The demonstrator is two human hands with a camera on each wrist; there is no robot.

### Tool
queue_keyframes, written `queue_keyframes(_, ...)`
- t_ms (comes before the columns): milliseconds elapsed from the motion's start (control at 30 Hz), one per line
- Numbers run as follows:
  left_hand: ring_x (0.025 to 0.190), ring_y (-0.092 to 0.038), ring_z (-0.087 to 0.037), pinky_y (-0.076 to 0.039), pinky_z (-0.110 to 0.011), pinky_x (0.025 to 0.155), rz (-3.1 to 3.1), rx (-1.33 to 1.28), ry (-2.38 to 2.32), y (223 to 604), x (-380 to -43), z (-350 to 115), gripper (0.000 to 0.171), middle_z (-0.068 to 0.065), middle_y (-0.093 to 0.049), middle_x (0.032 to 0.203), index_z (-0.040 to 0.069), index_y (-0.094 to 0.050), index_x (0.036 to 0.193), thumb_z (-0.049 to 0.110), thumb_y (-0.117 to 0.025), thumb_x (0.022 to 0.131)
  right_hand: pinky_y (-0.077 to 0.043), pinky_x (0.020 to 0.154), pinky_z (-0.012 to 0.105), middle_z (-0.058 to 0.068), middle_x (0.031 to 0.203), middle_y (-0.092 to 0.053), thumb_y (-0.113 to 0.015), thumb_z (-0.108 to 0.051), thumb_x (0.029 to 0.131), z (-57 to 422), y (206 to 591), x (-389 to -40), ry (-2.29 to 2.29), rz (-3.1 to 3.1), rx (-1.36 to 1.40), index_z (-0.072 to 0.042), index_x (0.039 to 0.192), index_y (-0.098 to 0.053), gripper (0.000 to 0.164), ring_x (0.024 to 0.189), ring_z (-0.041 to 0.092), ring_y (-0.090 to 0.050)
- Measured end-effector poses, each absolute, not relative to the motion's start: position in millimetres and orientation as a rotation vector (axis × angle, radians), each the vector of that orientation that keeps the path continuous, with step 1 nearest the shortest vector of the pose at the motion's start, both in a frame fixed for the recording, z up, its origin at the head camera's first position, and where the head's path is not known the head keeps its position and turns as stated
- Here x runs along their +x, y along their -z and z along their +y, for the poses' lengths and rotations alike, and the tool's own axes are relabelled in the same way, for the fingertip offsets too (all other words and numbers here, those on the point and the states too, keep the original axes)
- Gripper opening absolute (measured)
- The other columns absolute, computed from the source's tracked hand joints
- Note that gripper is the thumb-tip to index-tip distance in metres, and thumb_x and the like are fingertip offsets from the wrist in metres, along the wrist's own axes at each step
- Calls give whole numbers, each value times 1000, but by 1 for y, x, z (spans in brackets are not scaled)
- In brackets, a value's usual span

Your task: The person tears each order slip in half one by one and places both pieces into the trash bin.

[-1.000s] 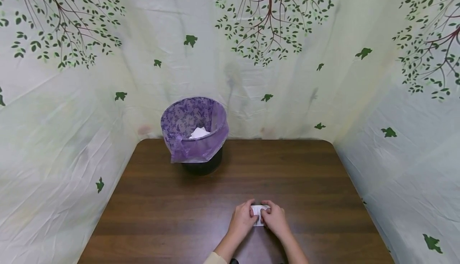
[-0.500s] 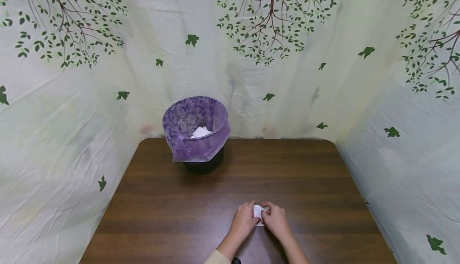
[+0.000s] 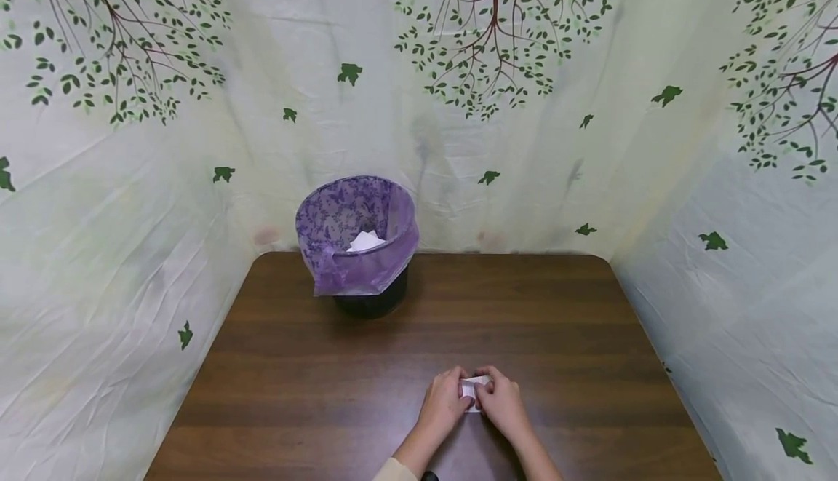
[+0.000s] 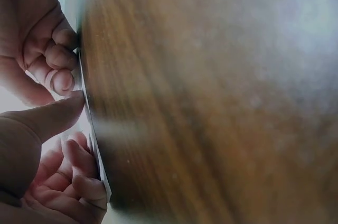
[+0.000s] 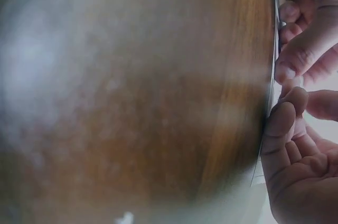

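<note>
A small white piece of paper (image 3: 468, 389) with faint printed lines lies near the front of the table, between both hands. Its far part looks bent up a little, though fingers cover much of it. From the left, my left hand (image 3: 442, 401) holds it, the thumb (image 4: 66, 112) pressing its face and the other fingers curled at its edge. On the right side, my right hand (image 3: 503, 402) pinches the paper between thumb and bent fingers. Low in the right wrist view, those curled fingers (image 5: 280, 121) sit against the sheet.
A black bin (image 3: 373, 303) lined with a purple patterned bag (image 3: 366, 273) stands at the table's back left, white paper (image 3: 366, 241) inside. The brown wooden table (image 3: 537, 321) is enclosed by a leaf-print curtain (image 3: 432, 139) behind and at the sides.
Both hands stay in nearly the same spot on the paper. Its far part, flatter before, now looks slightly bent up, and less of its face shows between the fingers.
</note>
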State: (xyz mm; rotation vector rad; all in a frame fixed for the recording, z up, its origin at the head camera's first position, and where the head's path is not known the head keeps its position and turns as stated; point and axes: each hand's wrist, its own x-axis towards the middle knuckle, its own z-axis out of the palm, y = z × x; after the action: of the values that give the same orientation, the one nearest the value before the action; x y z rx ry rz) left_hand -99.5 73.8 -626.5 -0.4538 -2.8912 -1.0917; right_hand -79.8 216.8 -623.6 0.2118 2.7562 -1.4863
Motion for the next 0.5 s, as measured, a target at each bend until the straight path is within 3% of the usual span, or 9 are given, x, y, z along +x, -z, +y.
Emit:
queue_keyframes(100,71,-52,-11,-41,-25,62,-2885,-458,1104,626,-99,73,37,6,-55,72,13,-66,99,8,-94,74,-44,47,22,-2,63,-65,-71,-7,95,217,623,-80,1460,2776,192,1,118,-71,24,48,7,-54)
queue_keyframes(267,70,-51,-9,-41,-24,62,-2816,-489,1107,625,-98,71,27,5,-56,71,14,-66,94,6,-88,80,-45,47,21,0,65,-68,-70,-10,98,217,624,-80,1474,2756,189,-2,99,-70,8,49,7,-55)
queue_keyframes(367,68,-50,-6,-41,-22,61,-2746,-528,1092,627,-98,70,19,6,-58,71,14,-65,91,9,-83,87,-43,47,20,0,62,-67,-68,-10,100,217,624,-81,1469,2750,177,-6,91,-69,10,47,6,-53)
queue_keyframes(500,70,-58,-8,-48,-23,63,-2684,-578,1076,627,-98,68,15,3,-66,75,14,-65,89,11,-79,92,-42,47,20,-1,61,-66,-66,-11,102,218,624,-81,1458,2751,166,-7,88,-67,15,46,5,-52)
